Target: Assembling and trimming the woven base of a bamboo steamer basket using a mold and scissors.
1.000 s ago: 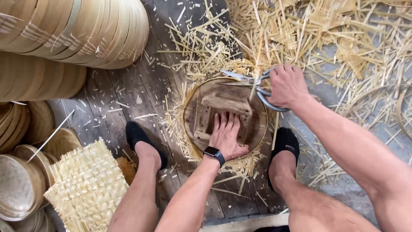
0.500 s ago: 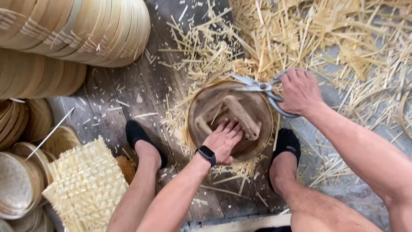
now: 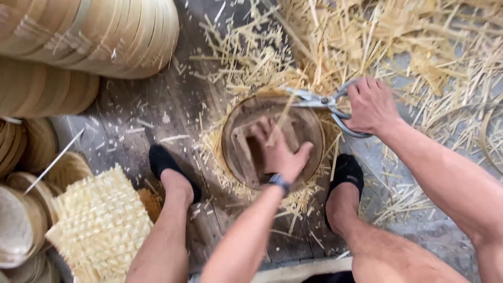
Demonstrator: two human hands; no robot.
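Note:
A round bamboo steamer frame lies on the wooden floor between my two feet, with wooden slats inside it. My left hand presses flat on those slats, a dark watch on the wrist. My right hand grips the handles of metal scissors, whose blades lie across the frame's far rim. Bamboo strips stick out around the rim. The blade tips are partly lost among the straw.
Stacks of bamboo hoops fill the upper left. A woven bamboo mat and round lids sit at the lower left. Cut bamboo scraps litter the floor to the right. My feet in dark socks flank the frame.
My left hand has turned clockwise on the slats and the frame has rotated with it. The scissors stay at the far rim in my right hand.

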